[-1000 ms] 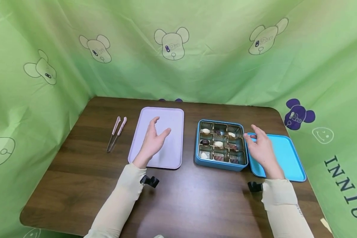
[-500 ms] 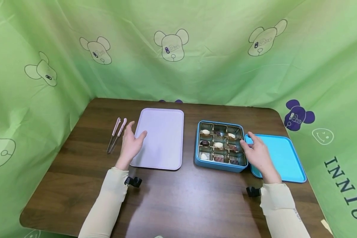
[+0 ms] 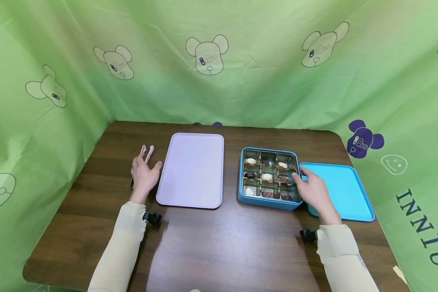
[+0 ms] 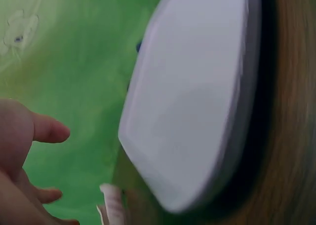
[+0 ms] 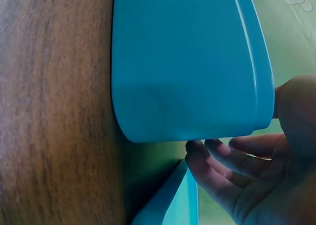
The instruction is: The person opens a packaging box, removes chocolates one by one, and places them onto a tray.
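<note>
At the left, my left hand (image 3: 144,177) is over a pair of tongs (image 3: 150,153), its thumb spread toward the tray. It hides most of the metal arms; the pink handles stick out beyond the fingers. The left wrist view shows these fingers apart and one pink tong handle (image 4: 114,204) near them. My right hand (image 3: 315,195) holds the right wall of a blue tin box (image 3: 264,202), thumb at the rim and fingers along the outside. Gold compartments inside the box carry white and dark chocolates (image 3: 267,177).
A lilac tray (image 3: 191,170) lies between the tongs and the box. The light-blue lid (image 3: 346,188) lies right of the box, its left edge close to my right hand. A green printed curtain (image 3: 248,93) hangs behind the brown table (image 3: 219,247).
My left hand has moved left from above the lilac tray to the tongs. My right hand has come down and in against the box's right wall. The box stays in place.
</note>
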A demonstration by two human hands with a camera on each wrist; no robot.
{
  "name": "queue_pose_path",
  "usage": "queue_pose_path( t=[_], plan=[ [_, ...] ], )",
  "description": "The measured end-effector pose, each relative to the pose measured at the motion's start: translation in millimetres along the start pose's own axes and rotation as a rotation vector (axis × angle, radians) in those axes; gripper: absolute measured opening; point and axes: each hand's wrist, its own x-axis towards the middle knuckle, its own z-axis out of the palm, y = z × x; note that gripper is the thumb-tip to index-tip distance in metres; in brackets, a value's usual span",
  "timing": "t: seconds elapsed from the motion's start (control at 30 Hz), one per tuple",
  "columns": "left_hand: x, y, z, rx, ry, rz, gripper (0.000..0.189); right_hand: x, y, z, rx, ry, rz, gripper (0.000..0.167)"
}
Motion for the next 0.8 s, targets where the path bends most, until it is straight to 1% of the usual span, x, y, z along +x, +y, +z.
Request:
queue_pose_path(
  t=[0.13, 0.27, 0.33, 0.57, 0.8],
  plan=[
    [5.8, -9.7, -6.1, 0.086, -0.002, -0.058, 0.080, 1.6, 1, -1, 0.011, 0.003, 0.007, 0.062],
    [7.2, -15.5, -10.7, 0.146, -0.001, -0.126, 0.082, 3.2, 2, -1, 0.010, 0.004, 0.017, 0.060],
    [6.9, -18.0, -12.7, 0.170, -0.003, -0.147, 0.081, 4.3, 1, -1, 0.010, -0.003, 0.026, 0.060],
    [5.2, -24.9, -19.6, 0.263, -0.007, -0.171, 0.075, 9.6, 2, -1, 0.029, -0.025, 0.047, 0.060],
    [4.8, -30.2, -20.6, 0.315, -0.004, -0.173, 0.069, 11.1, 3, 1, 0.042, -0.028, 0.062, 0.060]
  ],
)
